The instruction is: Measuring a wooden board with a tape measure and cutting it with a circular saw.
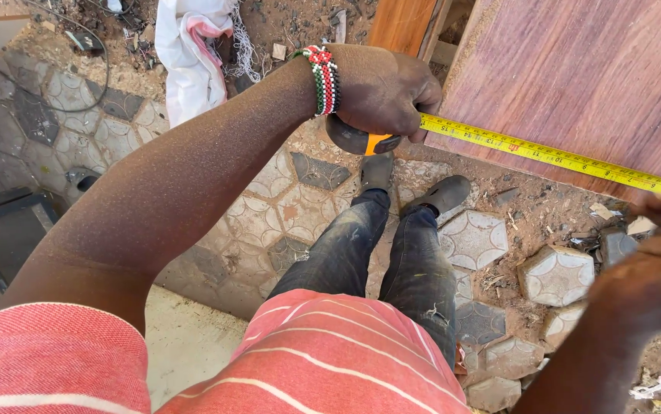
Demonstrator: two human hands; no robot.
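Note:
My left hand (386, 90) grips the dark and orange case of a tape measure (361, 141) at the left edge of a reddish-brown wooden board (576, 73). A beaded red, white and green bracelet (323, 78) circles that wrist. The yellow tape blade (553, 156) runs rightward along the board's lower edge. My right hand (656, 272) is at the far right, blurred, its fingertips near the tape's far end; whether it pinches the blade is unclear.
My legs in dark jeans and dark shoes (445, 193) stand on patterned paving tiles (273, 215) strewn with dirt and sawdust. A white cloth (189, 54) lies at the top. An orange-brown plank (402, 24) leans behind the board. A dark frame (1, 230) sits left.

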